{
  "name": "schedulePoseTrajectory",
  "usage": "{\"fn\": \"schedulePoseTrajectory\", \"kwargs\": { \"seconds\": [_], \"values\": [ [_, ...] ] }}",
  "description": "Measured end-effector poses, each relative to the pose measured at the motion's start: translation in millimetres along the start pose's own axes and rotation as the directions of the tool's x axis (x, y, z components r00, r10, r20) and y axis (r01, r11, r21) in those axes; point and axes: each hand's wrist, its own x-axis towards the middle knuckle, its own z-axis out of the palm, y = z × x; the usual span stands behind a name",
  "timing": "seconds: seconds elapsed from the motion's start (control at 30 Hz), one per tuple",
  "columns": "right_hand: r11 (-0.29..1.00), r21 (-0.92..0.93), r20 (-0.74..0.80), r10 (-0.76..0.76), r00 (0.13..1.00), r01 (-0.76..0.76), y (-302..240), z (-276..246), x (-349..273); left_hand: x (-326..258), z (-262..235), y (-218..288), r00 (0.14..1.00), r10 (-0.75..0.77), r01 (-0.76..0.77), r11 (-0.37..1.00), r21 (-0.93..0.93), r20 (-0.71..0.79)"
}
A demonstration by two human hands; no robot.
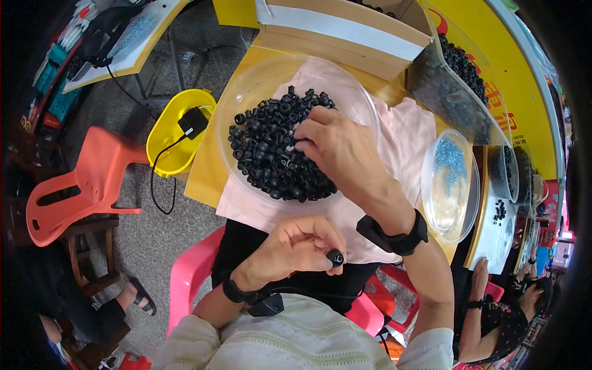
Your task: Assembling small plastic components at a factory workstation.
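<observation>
My left hand (299,245) is closed near the table's front edge, pinching a small black cap (335,258) between thumb and fingertips. The cap's hollow end faces up, with a pale ring inside it. Over a wide clear plastic bowl (246,74), my right hand (342,151) reaches down with its fingers curled together at the right side of the pile. Whatever its fingertips hold, if anything, is hidden. Many loose black caps (271,163) are heaped in the bowl, which rests on a pink cloth (401,132).
Right of the bowl stands a clear tub (431,209) with small light-blue pieces (450,160). Behind are a cardboard box (333,46) and a clear bin (425,74) of black parts. A yellow bucket (157,145) and an orange chair (92,179) stand left. Another person (505,327) sits right.
</observation>
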Motion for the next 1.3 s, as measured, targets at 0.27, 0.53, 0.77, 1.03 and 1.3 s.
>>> {"fn": "schedulePoseTrajectory", "kwargs": {
  "seconds": [0.27, 0.53, 0.77, 1.03, 1.3],
  "values": [
    [0.976, -0.219, 0.077, 0.007, 0.997, 0.01, -4, 12, 2, -3, -1, -1, 1.0, -0.018, 0.019, 1.0, 0.005, -0.018],
    [0.986, -0.162, -0.058, 0.032, 0.998, -0.041, 2, 9, 3, -5, 11, -5, 1.0, -0.029, 0.03, 0.999, 0.044, -0.011],
    [0.966, 0.046, -0.179, 0.259, 0.949, -0.255, -13, -53, -66, -12, 17, -9, 0.997, -0.056, 0.061, 0.993, 0.099, -0.056],
    [0.864, 0.146, -0.08, 0.495, 0.865, -0.481, 3, -40, -171, -3, 14, -30, 0.999, -0.038, 0.044, 0.977, 0.208, -0.029],
    [0.733, 0.377, -0.161, 0.653, 0.74, -0.566, 0, -39, -194, 2, 18, -39, 0.994, -0.086, 0.099, 0.971, 0.218, -0.066]
  ]
}}
